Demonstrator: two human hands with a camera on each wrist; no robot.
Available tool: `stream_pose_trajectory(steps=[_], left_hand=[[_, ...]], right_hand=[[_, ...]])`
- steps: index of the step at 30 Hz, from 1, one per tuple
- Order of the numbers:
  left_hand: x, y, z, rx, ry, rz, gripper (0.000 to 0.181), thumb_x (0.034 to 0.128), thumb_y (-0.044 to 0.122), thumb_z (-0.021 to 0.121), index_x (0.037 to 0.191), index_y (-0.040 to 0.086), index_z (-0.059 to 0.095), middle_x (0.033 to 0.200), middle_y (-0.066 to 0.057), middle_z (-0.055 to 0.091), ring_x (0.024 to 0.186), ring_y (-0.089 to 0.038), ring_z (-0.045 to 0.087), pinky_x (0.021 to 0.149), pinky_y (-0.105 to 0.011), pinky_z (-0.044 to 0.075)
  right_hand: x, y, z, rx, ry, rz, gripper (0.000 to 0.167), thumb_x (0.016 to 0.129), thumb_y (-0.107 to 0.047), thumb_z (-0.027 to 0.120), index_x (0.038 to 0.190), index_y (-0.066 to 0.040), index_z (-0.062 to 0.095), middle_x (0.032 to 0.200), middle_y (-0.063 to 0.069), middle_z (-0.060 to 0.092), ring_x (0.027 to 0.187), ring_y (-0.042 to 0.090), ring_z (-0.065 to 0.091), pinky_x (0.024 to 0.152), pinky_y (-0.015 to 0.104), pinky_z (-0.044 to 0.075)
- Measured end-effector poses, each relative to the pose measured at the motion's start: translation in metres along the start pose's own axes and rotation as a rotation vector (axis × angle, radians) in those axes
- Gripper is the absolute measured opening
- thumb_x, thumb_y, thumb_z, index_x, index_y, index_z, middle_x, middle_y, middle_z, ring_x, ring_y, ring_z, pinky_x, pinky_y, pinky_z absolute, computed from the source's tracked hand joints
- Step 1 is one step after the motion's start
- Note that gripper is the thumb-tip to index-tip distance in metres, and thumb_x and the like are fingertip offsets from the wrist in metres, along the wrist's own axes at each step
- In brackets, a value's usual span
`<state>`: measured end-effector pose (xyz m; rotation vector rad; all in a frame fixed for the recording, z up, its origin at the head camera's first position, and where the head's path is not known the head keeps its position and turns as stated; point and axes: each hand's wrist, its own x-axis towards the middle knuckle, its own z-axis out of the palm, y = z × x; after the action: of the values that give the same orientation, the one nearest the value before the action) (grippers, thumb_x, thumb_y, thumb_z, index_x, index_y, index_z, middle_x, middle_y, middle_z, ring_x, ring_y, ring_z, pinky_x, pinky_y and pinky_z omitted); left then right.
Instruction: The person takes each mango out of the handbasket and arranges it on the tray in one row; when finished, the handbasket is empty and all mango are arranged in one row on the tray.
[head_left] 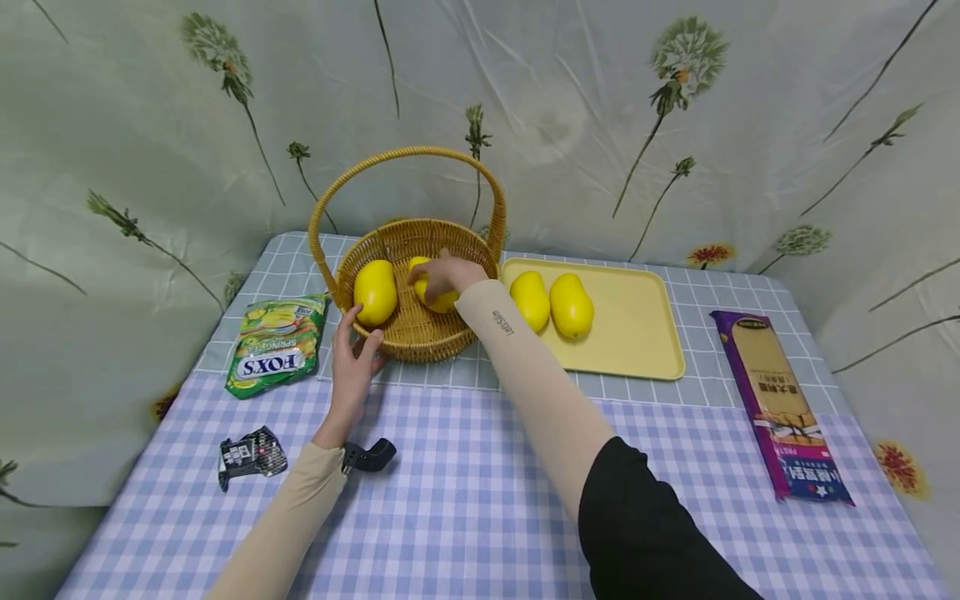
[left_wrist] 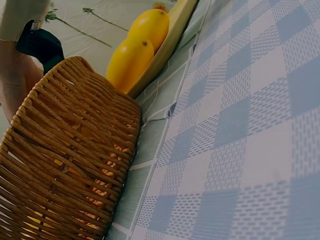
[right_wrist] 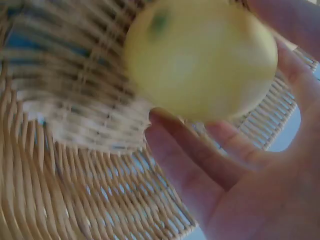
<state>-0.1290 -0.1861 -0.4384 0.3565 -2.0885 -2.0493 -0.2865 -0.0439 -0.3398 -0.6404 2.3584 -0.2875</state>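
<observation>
The step in hand seems to be the placing or adjusting of a yellow fruit (right_wrist: 200, 65) inside the basket (head_left: 420, 343); whether it is being lowered or lifted cannot be told. The fruit is held loosely from above by the right hand (head_left: 452, 275), fingers curved around it, while the basket's near-left rim is gripped by the left hand (head_left: 352, 362). A steadied rim and a careful parting or firming of the right fingers seem called for next. The held fruit is partly hidden, its long axis apparently slanted from the basket's far left toward its near right; its dark spot is turned away from the palm. Nearer the basket's left wall, a second fruit (head_left: 376, 292) is pointed lengthwise, near to far.
</observation>
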Motion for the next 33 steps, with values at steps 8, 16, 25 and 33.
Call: stream_pose_trajectory(steps=[8, 16, 25, 33], left_hand=[[0.004, -0.010, 0.000, 0.026, 0.008, 0.028, 0.054, 0.1008, 0.021, 0.050, 0.150, 0.021, 0.028, 0.154, -0.010, 0.011, 0.133, -0.036, 0.031, 0.094, -0.056, 0.043], [0.003, -0.010, -0.001, 0.026, 0.007, 0.031, 0.054, 0.1007, 0.022, 0.050, 0.150, 0.021, 0.028, 0.154, -0.010, 0.011, 0.134, -0.036, 0.030, 0.094, -0.056, 0.043], [0.003, -0.011, -0.001, 0.030, 0.004, 0.046, 0.054, 0.1007, 0.020, 0.050, 0.150, 0.020, 0.028, 0.154, -0.011, 0.010, 0.133, -0.037, 0.031, 0.094, -0.055, 0.044], [0.002, -0.008, -0.001, 0.025, -0.003, 0.022, 0.055, 0.1006, 0.024, 0.050, 0.151, 0.022, 0.027, 0.154, -0.009, 0.009, 0.134, -0.035, 0.030, 0.096, -0.053, 0.043]], right_hand=[[0.001, 0.008, 0.002, 0.051, 0.032, -0.075, 0.043, 0.095, -0.020, 0.056, 0.137, -0.027, 0.048, 0.153, 0.015, 0.020, 0.126, 0.031, 0.032, 0.089, 0.041, 0.040], [-0.009, 0.030, -0.002, 0.392, 0.091, -0.401, 0.045, 0.097, -0.015, 0.044, 0.142, -0.016, 0.041, 0.147, 0.007, 0.034, 0.095, 0.021, 0.045, 0.076, 0.034, 0.041], [-0.039, 0.059, -0.004, 0.721, 0.040, -0.573, 0.047, 0.100, -0.018, 0.051, 0.144, -0.018, 0.035, 0.145, 0.000, 0.027, 0.091, 0.020, 0.051, 0.071, 0.029, 0.047], [-0.077, 0.102, 0.003, 0.716, 0.045, -0.498, 0.053, 0.099, -0.025, 0.048, 0.149, -0.027, 0.031, 0.149, -0.001, 0.024, 0.099, 0.025, 0.047, 0.078, 0.038, 0.044]])
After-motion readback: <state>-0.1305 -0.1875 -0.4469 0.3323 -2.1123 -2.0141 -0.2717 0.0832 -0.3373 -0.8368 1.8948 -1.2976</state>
